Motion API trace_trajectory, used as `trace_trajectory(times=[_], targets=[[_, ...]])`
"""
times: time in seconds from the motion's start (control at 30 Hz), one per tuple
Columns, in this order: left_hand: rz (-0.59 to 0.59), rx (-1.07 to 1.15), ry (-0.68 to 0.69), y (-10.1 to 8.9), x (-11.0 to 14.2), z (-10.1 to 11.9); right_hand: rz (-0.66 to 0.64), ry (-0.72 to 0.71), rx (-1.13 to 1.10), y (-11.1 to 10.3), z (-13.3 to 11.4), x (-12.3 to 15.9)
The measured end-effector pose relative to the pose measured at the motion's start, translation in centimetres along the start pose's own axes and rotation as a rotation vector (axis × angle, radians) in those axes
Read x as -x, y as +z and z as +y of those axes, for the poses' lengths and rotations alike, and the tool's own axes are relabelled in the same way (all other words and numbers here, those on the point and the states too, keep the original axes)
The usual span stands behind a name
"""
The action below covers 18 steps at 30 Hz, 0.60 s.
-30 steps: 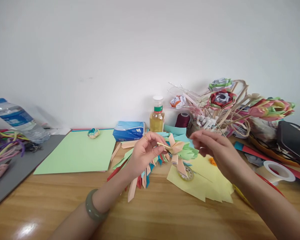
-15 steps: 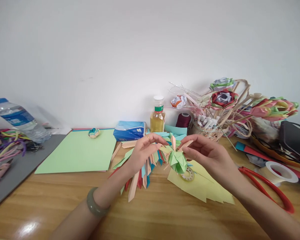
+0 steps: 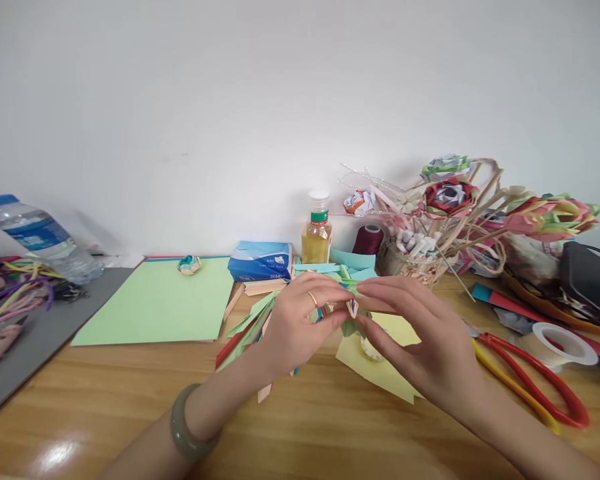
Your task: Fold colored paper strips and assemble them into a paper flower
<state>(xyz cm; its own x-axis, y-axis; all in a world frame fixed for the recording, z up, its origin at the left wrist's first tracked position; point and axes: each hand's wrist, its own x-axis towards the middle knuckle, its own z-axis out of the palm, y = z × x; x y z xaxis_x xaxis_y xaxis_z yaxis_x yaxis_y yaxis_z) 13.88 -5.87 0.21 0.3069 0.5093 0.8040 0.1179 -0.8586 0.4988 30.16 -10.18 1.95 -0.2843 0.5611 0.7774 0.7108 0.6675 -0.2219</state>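
Both hands meet over the middle of the desk, closed around a folded paper flower [image 3: 352,309]. Its pale pleated tip pokes out between the fingertips, and a bit of green shows below; the rest is hidden. My left hand [image 3: 305,317], with a ring and a bracelet, pinches it from the left. From the right, my right hand [image 3: 420,327] grips it between thumb and fingers. Behind and under the left hand lie folded paper strips [image 3: 245,333] in green, red, peach and blue. Yellow paper sheets [image 3: 375,373] with a tape roll [image 3: 371,349] lie beneath the hands.
Green paper [image 3: 155,307] holds a small paper rosette [image 3: 189,265]. A tissue pack [image 3: 260,261], a bottle of yellow liquid [image 3: 317,233] and a thread spool [image 3: 368,240] stand behind. Right are paper flowers [image 3: 450,197], scissors [image 3: 540,387] and a ribbon spool [image 3: 563,345]; left, a water bottle [image 3: 43,233].
My hands have come closer together around the flower. Its green petals and peach strips, plainly visible before, are now mostly covered. More of the scissors shows beside my right forearm.
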Motion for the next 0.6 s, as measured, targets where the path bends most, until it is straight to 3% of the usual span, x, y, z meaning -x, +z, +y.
trace_trajectory(times=[0.17, 0.6], targets=[[0.041, -0.082, 0.098, 0.0, 0.3, 0.2, 0.082, -0.119, 0.073, 0.1, -0.3, 0.0], [0.140, -0.227, 0.115, 0.7, 1.1, 0.5, 0.172, -0.142, 0.186, 0.2, -0.2, 0.2]])
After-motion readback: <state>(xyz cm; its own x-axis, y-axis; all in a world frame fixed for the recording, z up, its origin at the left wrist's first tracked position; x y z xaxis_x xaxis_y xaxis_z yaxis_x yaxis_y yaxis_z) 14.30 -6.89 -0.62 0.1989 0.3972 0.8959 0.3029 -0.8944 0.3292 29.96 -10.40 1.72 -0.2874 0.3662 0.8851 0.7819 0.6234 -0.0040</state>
